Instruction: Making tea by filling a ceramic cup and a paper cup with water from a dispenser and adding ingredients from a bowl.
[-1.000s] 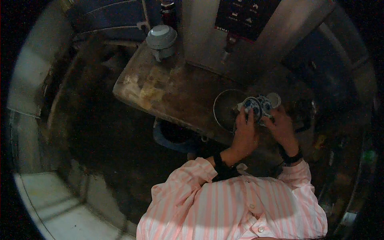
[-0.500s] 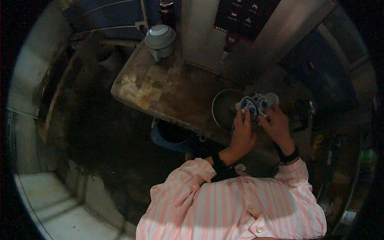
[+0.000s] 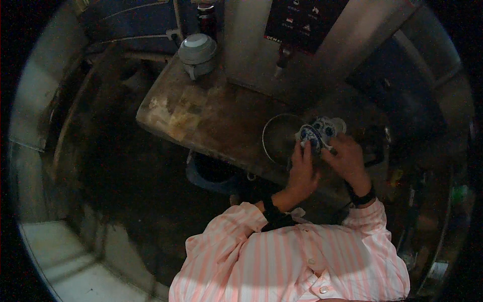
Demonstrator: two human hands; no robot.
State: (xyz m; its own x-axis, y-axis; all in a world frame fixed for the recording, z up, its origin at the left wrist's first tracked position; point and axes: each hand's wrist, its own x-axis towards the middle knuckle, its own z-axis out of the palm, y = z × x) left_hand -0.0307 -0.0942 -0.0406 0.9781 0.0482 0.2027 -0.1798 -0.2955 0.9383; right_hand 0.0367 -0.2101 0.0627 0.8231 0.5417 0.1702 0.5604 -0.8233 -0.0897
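Note:
My left hand (image 3: 303,171) reaches up from below, its fingers closed on a small round blue-and-white porcelain piece (image 3: 310,135); whether it is a cup or a lid I cannot tell. Close against it on the right is a second blue-and-white porcelain piece (image 3: 324,124), with a pale rounded part at its far right side. My right hand (image 3: 347,157) has its fingers bent at the near edge of these two pieces. Dim light hides which piece the right fingers touch. Left of the porcelain, a large thin-rimmed round vessel (image 3: 264,137) stands on the counter.
The worn counter (image 3: 241,108) runs leftward to a grey lidded container (image 3: 197,53), with a dark bottle (image 3: 207,21) behind it. Below the counter edge is a blue bucket (image 3: 197,173). A tap (image 3: 280,65) hangs under a dark panel (image 3: 304,25) on the wall.
The whole view has shifted slightly, so fixed things sit a little further left. The porcelain piece at my left fingers has turned a little; both hands stay at the pieces.

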